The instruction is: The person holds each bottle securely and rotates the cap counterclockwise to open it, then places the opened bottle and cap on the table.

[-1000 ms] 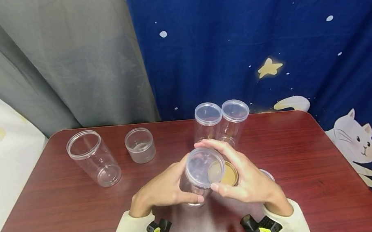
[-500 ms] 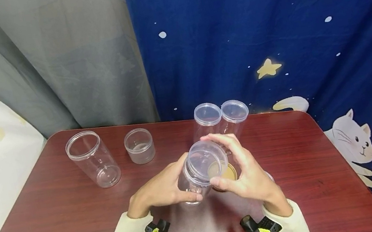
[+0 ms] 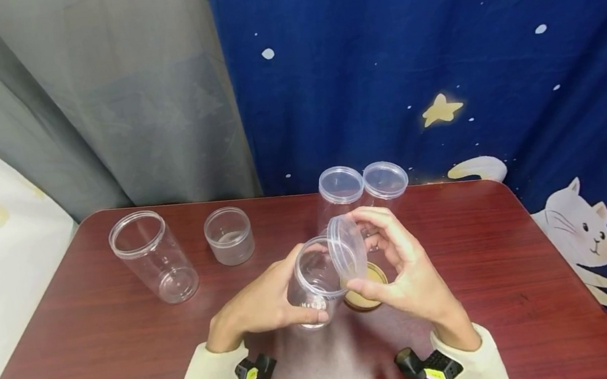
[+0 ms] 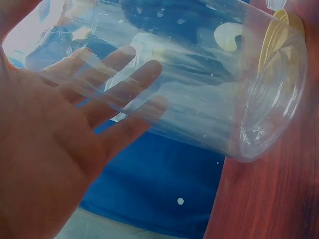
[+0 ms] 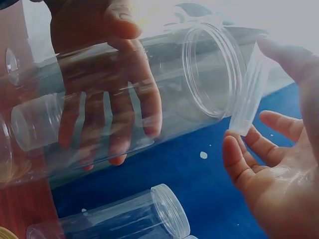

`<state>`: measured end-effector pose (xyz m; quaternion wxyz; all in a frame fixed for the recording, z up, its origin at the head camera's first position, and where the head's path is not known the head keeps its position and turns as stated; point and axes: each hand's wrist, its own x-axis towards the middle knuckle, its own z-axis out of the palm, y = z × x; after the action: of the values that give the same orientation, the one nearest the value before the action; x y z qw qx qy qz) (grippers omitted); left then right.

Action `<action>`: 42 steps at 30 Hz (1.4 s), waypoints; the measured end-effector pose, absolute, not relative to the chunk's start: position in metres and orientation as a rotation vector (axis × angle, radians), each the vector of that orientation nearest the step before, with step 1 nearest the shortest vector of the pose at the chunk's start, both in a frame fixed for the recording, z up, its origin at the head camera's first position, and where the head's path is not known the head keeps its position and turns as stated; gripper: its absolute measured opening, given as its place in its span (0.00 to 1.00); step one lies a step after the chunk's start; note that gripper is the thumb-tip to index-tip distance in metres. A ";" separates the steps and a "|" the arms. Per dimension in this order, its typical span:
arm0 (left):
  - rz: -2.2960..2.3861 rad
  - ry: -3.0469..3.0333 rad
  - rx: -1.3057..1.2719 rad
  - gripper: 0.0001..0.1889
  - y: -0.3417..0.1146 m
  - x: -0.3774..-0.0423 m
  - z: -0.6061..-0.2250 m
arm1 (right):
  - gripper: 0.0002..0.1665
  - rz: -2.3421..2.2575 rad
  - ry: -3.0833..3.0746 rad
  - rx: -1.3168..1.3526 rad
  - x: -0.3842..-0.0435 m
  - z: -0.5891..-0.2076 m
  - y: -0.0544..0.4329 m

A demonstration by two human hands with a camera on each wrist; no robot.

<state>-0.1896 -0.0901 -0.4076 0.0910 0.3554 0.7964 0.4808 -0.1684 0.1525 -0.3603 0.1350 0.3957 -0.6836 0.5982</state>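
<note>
A tall clear plastic jar (image 3: 312, 300) leans slightly in my left hand (image 3: 263, 305), thumb at the front and fingers around its far side. In the left wrist view the fingers show through the jar's clear wall (image 4: 199, 99). My right hand (image 3: 413, 278) pinches a translucent screw lid (image 3: 348, 248) by its edge, thumb below and fingertips above. That lid stands almost on edge beside the jar's uncovered mouth. In the right wrist view a narrow gap shows between the lid (image 5: 250, 94) and the threaded rim (image 5: 214, 69). The jar looks empty.
A gold lid (image 3: 376, 273) lies on the red-brown table (image 3: 96, 361) right of the jar. Two lidded clear jars (image 3: 341, 184) stand at the back, partly behind my right hand. Farther left are a short clear jar (image 3: 231, 246) and a tall lidless jar (image 3: 154, 263).
My right hand has lifted the translucent lid off the jar's mouth and tipped it from nearly flat to upright, toward the right. My left hand has kept its grip on the jar.
</note>
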 end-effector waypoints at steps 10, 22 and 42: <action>1.476 2.404 1.005 0.45 -0.101 -0.189 -0.408 | 0.50 1.734 -2.007 1.131 -0.169 -0.360 0.154; 1.496 2.622 0.844 0.46 -0.133 -0.184 -0.418 | 0.51 1.447 -2.282 0.937 -0.172 -0.361 0.172; 1.487 2.757 0.630 0.49 -0.177 -0.182 -0.428 | 0.49 1.093 -2.455 0.840 -0.180 -0.383 0.213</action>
<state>-0.1820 -0.1767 -0.4278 -0.0270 0.1971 0.8625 0.4653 -0.1803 0.2134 -0.3834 0.1621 0.2943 -0.8604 0.3832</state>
